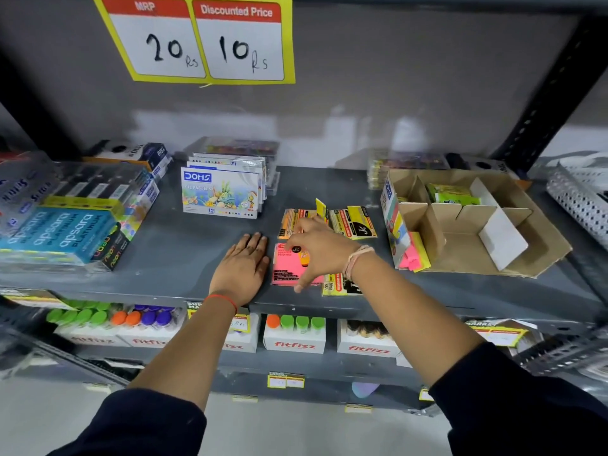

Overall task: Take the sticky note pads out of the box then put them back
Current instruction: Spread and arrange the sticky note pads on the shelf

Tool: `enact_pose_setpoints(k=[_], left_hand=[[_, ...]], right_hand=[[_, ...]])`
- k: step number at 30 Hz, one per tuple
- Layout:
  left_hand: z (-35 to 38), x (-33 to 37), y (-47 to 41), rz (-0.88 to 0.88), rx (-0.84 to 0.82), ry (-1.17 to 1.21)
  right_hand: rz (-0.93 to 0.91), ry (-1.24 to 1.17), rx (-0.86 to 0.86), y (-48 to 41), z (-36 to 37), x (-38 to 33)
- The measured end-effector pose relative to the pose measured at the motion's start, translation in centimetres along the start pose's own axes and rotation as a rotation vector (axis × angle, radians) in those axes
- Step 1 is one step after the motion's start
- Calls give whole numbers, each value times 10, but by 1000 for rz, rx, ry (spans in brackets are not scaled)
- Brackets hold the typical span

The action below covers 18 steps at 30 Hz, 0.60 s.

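My left hand (pixel 245 264) lies flat on the grey metal shelf (pixel 184 245), palm down, fingers straight and close together, holding nothing; it rests just beside the pink sticky note pad (pixel 285 268). My right hand (pixel 317 250) reaches over that pink pad with a loose, open grip: the fingers are spread and curved, the thumb tip touches the pad's near edge, and the fingertips hover at the boundary between the pink pad and the orange pad (pixel 291 220) behind it. I cannot tell whether the fingers actually press on either pad, and nothing is lifted. A yellow pad (pixel 353 222) lies to the right of the orange one, and another yellow pad (pixel 339 284) shows partly under my right wrist, at the shelf's front edge. All four pads lie flat on the shelf, outside the box. The cardboard box (pixel 526 232) sits open to the right, well apart from my hands, with paper dividers inside; a green pad (pixel 454 194) remains in a rear compartment. A pack of oil pastels (pixel 220 192) stands upright behind my left hand.
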<state>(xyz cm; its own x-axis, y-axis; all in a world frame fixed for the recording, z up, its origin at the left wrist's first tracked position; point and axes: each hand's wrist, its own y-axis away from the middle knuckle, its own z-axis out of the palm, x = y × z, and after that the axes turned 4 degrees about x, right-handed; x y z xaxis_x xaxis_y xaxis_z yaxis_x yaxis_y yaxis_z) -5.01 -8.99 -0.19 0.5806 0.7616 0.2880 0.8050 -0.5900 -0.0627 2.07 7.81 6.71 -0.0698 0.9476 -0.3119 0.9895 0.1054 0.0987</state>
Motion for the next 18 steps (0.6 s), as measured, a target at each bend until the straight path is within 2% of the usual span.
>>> enact_pose_setpoints(k=[2, 4, 5, 8, 11, 14, 18], left_hand=[[1, 0, 0, -2, 3, 0], [1, 0, 0, 0, 6, -1], [0, 0, 0, 3, 6, -4], [0, -1, 0, 12, 2, -13], [-1, -2, 1, 11, -7, -5], [0, -3, 0, 14, -10, -2], [1, -4, 0, 13, -9, 0]], right_hand=[[38, -92, 89, -2, -18, 15], [126, -52, 161, -10, -38, 42], [184, 50, 137, -15, -45, 56], [335, 323, -105, -28, -50, 82], [366, 328, -257, -36, -34, 89], [388, 245, -277, -39, -30, 92], [402, 218, -197, -36, -36, 90]])
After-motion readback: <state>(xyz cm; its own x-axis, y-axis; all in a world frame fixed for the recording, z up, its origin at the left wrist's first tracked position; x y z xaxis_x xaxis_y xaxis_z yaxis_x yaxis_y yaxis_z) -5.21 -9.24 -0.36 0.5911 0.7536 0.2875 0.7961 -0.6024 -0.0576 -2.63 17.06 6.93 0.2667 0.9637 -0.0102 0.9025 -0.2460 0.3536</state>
